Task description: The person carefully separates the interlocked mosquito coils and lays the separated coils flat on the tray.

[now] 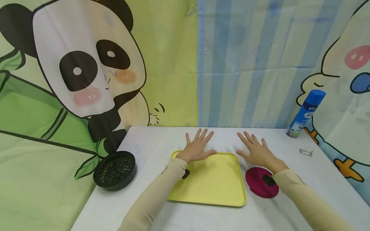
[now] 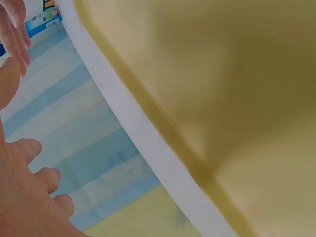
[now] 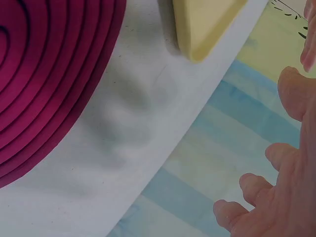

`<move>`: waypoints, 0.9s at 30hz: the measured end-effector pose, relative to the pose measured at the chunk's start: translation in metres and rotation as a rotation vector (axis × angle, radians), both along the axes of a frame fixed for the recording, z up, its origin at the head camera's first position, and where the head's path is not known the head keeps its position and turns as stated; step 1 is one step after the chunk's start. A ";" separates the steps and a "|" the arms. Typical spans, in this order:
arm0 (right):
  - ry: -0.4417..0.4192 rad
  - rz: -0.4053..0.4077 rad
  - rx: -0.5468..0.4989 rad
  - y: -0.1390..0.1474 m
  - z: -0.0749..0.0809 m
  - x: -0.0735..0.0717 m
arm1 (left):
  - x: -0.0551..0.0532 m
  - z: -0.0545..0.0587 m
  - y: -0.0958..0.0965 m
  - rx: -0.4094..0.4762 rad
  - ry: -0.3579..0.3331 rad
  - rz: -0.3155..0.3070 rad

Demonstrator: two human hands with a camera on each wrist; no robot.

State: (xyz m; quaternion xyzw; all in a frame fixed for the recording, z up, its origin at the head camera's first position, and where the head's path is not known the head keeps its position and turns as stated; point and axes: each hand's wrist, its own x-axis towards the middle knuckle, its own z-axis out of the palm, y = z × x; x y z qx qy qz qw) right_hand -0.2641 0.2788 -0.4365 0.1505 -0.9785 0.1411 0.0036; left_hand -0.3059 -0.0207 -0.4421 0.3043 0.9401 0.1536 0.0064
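My left hand [image 1: 198, 149] is held over the back left of a yellow tray [image 1: 214, 179], palm down with fingers spread and nothing in it. To the right of the tray, my right hand [image 1: 257, 150] hovers over the white table, its fingers also spread and holding nothing. Just below the right hand lies a flat, spiral-ridged magenta disc [image 1: 255, 183], partly covered by the dark wrist camera in the head view. In the right wrist view the magenta disc [image 3: 59, 89] fills the upper left, beside a corner of the tray [image 3: 197, 44].
A round black container with a slotted top [image 1: 115, 170] sits at the table's left edge. At the back right stands a blue spray can [image 1: 306, 112], with a small metal clip-like piece [image 1: 305, 152] in front of it. Printed curtains [image 1: 240, 64] hang behind the table.
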 end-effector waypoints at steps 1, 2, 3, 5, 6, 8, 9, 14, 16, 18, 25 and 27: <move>0.000 -0.001 0.000 0.001 0.000 0.001 | 0.001 0.000 0.002 -0.005 0.003 -0.005; -0.001 -0.002 0.000 0.003 0.000 0.003 | 0.001 0.000 0.004 -0.009 0.005 -0.011; 0.000 -0.003 0.002 0.004 0.000 0.004 | 0.001 0.000 0.006 -0.013 0.008 -0.014; -0.004 -0.006 0.005 0.007 0.001 0.006 | 0.002 0.001 0.009 -0.013 0.009 -0.023; -0.003 -0.007 0.007 0.008 0.001 0.007 | 0.003 0.001 0.012 -0.013 0.009 -0.027; -0.002 -0.007 0.006 0.011 0.001 0.009 | 0.005 0.001 0.017 -0.023 0.007 -0.032; -0.002 -0.007 0.005 0.012 0.001 0.009 | 0.006 0.002 0.020 -0.029 0.006 -0.035; -0.006 -0.009 0.001 0.017 0.000 0.014 | 0.010 0.002 0.033 -0.063 -0.002 -0.065; -0.012 -0.011 0.002 0.019 -0.001 0.015 | 0.011 0.002 0.038 -0.068 0.000 -0.077; -0.018 -0.012 0.000 0.020 -0.001 0.017 | 0.013 0.003 0.041 -0.071 0.002 -0.087; -0.014 -0.022 0.001 0.027 0.001 0.025 | 0.018 0.007 0.055 -0.078 -0.011 -0.123; -0.022 -0.029 0.008 0.031 0.001 0.027 | 0.019 0.006 0.060 -0.078 -0.009 -0.133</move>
